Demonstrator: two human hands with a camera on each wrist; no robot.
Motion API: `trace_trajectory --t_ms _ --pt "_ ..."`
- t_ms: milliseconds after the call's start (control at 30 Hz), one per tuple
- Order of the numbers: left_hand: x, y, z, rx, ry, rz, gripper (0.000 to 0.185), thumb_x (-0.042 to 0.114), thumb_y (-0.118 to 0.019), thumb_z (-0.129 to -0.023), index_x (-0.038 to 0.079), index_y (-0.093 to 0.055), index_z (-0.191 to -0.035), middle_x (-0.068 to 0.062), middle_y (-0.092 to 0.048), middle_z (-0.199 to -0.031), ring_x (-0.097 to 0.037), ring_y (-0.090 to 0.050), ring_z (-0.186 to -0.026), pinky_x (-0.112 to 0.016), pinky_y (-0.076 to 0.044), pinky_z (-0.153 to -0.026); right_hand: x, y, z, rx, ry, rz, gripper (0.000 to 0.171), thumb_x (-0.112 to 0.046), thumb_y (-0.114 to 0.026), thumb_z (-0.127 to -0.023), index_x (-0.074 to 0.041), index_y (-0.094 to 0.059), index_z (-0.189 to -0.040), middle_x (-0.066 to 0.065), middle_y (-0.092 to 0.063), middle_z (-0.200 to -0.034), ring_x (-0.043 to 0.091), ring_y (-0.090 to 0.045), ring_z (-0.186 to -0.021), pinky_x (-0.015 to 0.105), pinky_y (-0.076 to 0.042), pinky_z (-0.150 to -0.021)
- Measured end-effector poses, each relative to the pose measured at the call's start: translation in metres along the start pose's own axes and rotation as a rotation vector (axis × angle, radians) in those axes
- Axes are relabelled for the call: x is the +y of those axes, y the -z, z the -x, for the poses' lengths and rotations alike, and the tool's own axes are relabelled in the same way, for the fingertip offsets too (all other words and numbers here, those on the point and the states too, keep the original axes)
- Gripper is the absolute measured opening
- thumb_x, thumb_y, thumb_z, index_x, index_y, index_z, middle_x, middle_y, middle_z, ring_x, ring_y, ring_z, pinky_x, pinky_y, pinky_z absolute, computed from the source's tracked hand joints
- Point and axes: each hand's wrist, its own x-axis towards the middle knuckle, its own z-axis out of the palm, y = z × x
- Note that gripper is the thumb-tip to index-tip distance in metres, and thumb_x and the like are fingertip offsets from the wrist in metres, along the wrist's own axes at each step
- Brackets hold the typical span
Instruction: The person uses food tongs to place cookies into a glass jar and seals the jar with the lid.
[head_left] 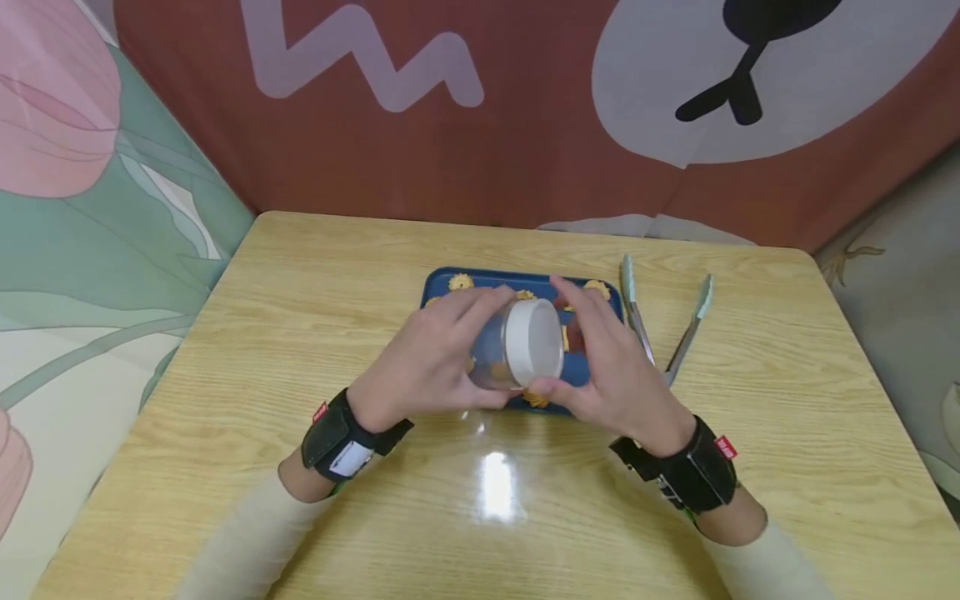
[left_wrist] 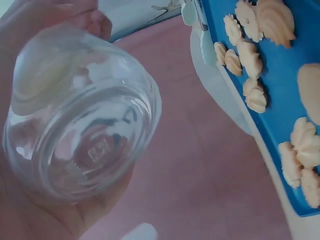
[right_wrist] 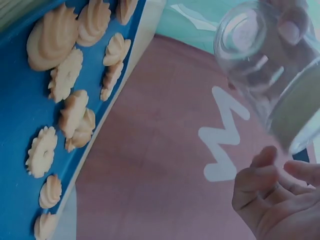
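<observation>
Jar [head_left: 491, 360], raised near the tray's [head_left: 576, 369] near edge, gripped by the left hand [head_left: 431, 358]; right hand [head_left: 618, 375] beside the lid [head_left: 536, 342], fingers loosely parted. Tongs [head_left: 703, 298]: beside the tray's right edge.

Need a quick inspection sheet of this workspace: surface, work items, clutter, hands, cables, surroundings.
Surface: wood-grain table, bright glare spot near the front.
Work items: clear jar held tilted above the table, white lid on; blue tray carrying biscuits.
Clutter: tongs lying spread to the right of the tray.
Left hand: grips the jar body.
Right hand: beside the lid, fingers spread; contact unclear.
Cables: nothing seen.
Surroundings: reddish-brown printed backdrop behind the table, floral print at left.
</observation>
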Motion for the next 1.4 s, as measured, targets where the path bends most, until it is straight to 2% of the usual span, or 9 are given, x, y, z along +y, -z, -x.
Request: trace_trajectory --t_ms 167,300,467,667,900,1033,1133,1267,1400 --pt "0.014 -0.008 -0.007 0.035 -0.027 -0.203 0.092 0.066 -0.083 -0.077 0.006 -0.055 -0.142 -0.015 -0.07 -0.123 -0.031 -0.071 -0.108 -0.046 -0.06 -0.094 -0.004 -0.013 0.0 0.065 0.008 0.032 0.103 -0.083 -0.034 -0.096 0.0 -0.037 -0.157 0.024 -0.057 -0.127 0.024 -0.059 -0.09 0.039 -0.058 -0.066" --pt "0.021 -0.01 -0.01 0.052 -0.038 -0.241 0.09 0.068 -0.08 -0.079 0.006 -0.057 -0.14 -0.015 -0.072 -0.122 -0.03 -0.072 -0.108 -0.045 -0.059 -0.095 -0.004 -0.022 -0.001 0.183 0.026 0.062 0.097 -0.079 -0.03 -0.101 0.007 -0.047 -0.142 0.023 -0.059 -0.109 0.024 -0.056 -0.081 0.033 -0.051 -0.055" --pt "0.025 -0.011 -0.01 0.034 -0.044 -0.185 0.088 0.059 -0.083 -0.072 0.007 -0.059 -0.139 -0.011 -0.074 -0.118 -0.024 -0.074 -0.099 -0.037 -0.063 -0.083 -0.003 -0.026 -0.001 0.308 0.086 0.072 0.083 -0.069 -0.033 -0.105 0.009 -0.055 -0.121 0.019 -0.057 -0.093 0.018 -0.048 -0.069 0.026 -0.04 -0.046" --pt "0.028 -0.01 -0.01 0.012 -0.048 -0.138 0.089 0.06 -0.083 -0.071 0.008 -0.058 -0.139 -0.007 -0.074 -0.111 -0.018 -0.073 -0.091 -0.032 -0.062 -0.071 -0.001 -0.026 0.0 0.363 0.154 0.076 0.082 -0.066 -0.033 -0.105 0.011 -0.059 -0.115 0.019 -0.06 -0.088 0.019 -0.051 -0.065 0.028 -0.043 -0.042" --pt "0.025 -0.005 -0.006 -0.181 0.039 0.112 0.099 0.054 -0.09 -0.068 0.01 -0.052 -0.147 -0.003 -0.073 -0.121 -0.013 -0.069 -0.088 -0.026 -0.056 -0.07 0.004 -0.023 0.0 0.342 0.344 0.149 0.081 -0.066 -0.031 -0.105 0.01 -0.06 -0.115 0.018 -0.061 -0.09 0.017 -0.054 -0.059 0.028 -0.046 -0.039" --pt "0.021 -0.003 -0.007 -0.252 0.08 0.17 0.1 0.057 -0.091 -0.07 0.014 -0.05 -0.15 0.001 -0.071 -0.125 -0.013 -0.069 -0.094 -0.028 -0.057 -0.077 0.011 -0.023 -0.001 0.305 0.43 0.163 0.081 -0.064 -0.033 -0.105 0.011 -0.059 -0.118 0.022 -0.065 -0.096 0.023 -0.063 -0.061 0.033 -0.053 -0.044" --pt "0.02 -0.003 -0.007 -0.222 0.09 0.069 0.101 0.058 -0.09 -0.07 0.013 -0.049 -0.151 -0.002 -0.071 -0.125 -0.016 -0.07 -0.097 -0.032 -0.06 -0.078 0.015 -0.021 0.0 0.179 0.31 0.048 0.086 -0.07 -0.033 -0.104 0.008 -0.055 -0.132 0.023 -0.064 -0.11 0.022 -0.064 -0.073 0.033 -0.056 -0.053" --pt "0.02 -0.003 -0.007 -0.102 0.045 -0.245 0.095 0.055 -0.089 -0.071 0.01 -0.053 -0.147 -0.012 -0.072 -0.121 -0.028 -0.072 -0.098 -0.044 -0.062 -0.084 0.013 -0.015 0.002 -0.07 -0.076 -0.254 0.088 -0.077 -0.031 -0.102 -0.005 -0.044 -0.151 0.015 -0.062 -0.121 0.014 -0.062 -0.084 0.029 -0.056 -0.063" --pt "0.019 -0.006 -0.007 -0.047 -0.005 -0.418 0.09 0.053 -0.089 -0.071 0.01 -0.054 -0.143 -0.015 -0.072 -0.12 -0.035 -0.071 -0.099 -0.05 -0.062 -0.089 0.008 -0.013 0.001 -0.205 -0.289 -0.346 0.07 -0.065 -0.037 -0.107 -0.009 -0.041 -0.15 0.01 -0.064 -0.109 0.01 -0.062 -0.072 0.027 -0.054 -0.061"
